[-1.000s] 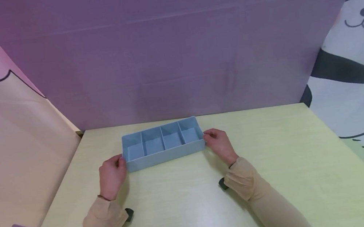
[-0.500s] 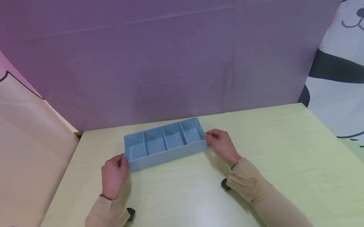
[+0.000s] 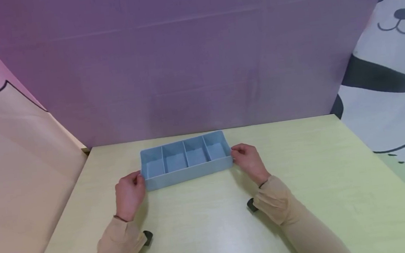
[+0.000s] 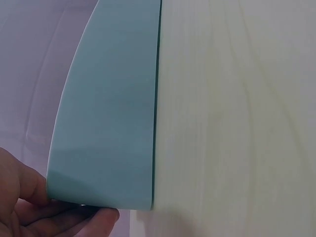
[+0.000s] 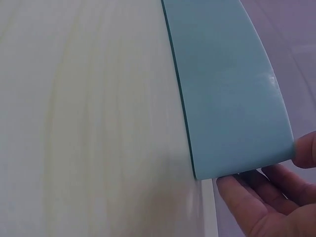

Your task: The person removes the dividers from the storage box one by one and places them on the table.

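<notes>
A long light-blue divided tray [image 3: 188, 172], with several compartments in a row, sits near the far edge of the table. It stands at a slant, its right end farther back. My left hand [image 3: 130, 195] grips its left end; in the left wrist view the thumb [image 4: 32, 185] is at the upper corner and the fingers [image 4: 101, 222] lie along the end wall. At the other end, my right hand [image 3: 250, 162] holds the tray with curled fingers. In the right wrist view, its thumb [image 5: 305, 150] is at the rim corner, with fingertips against the end wall.
The pale wooden table [image 3: 321, 180] runs back to a purple cloth wall [image 3: 196, 62]. A printed beige and pink sheet [image 3: 15, 161] borders the left side, and a panda-print sheet [image 3: 395, 116] the right. A small black device sticks out at each cuff.
The blue tray has slid a little to the right along the table, and both hands have moved with it, keeping their hold. The head view has shifted slightly.
</notes>
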`<action>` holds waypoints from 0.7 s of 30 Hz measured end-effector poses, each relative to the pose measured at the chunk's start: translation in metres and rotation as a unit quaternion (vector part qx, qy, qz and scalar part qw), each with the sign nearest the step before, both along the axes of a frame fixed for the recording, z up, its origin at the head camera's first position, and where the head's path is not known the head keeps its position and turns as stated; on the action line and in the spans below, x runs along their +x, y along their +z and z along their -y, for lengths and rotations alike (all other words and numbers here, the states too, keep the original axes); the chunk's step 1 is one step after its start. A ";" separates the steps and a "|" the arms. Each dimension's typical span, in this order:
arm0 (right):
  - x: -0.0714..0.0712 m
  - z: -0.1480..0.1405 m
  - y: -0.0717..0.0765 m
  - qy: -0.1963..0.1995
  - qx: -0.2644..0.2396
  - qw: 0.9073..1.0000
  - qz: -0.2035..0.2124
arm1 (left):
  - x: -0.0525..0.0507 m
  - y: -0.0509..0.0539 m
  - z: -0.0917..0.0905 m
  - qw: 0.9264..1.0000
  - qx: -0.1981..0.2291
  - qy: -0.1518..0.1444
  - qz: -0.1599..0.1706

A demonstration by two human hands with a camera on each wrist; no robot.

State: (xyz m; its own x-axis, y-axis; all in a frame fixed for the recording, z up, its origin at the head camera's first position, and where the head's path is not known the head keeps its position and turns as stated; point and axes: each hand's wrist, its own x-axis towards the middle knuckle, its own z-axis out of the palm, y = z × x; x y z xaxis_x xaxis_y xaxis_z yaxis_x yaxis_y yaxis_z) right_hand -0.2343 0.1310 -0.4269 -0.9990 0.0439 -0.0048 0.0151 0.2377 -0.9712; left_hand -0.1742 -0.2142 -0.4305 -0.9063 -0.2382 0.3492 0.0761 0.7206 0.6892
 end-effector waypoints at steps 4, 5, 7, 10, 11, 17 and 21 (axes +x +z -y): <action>0.000 -0.001 0.001 0.000 -0.003 1.000 0.000 | -0.001 -0.001 0.000 1.000 0.001 -0.003 -0.001; 0.000 -0.001 0.001 -0.001 -0.003 1.000 0.001 | -0.001 -0.001 0.000 1.000 0.002 -0.003 0.000; 0.000 -0.001 0.001 -0.003 -0.004 1.000 0.002 | -0.001 -0.001 0.000 1.000 0.003 -0.002 -0.001; 0.000 -0.001 0.001 -0.004 -0.002 1.000 0.003 | -0.001 -0.001 -0.001 1.000 0.005 -0.001 0.000; 0.000 -0.002 0.001 -0.005 -0.002 1.000 0.004 | -0.002 -0.001 -0.001 1.000 0.007 0.000 0.002; 0.001 -0.004 0.001 -0.004 -0.006 1.000 0.011 | -0.003 -0.001 -0.001 1.000 0.019 0.000 0.018; 0.002 -0.006 0.002 -0.003 -0.011 1.000 0.015 | -0.004 -0.002 -0.002 0.999 0.026 -0.007 0.026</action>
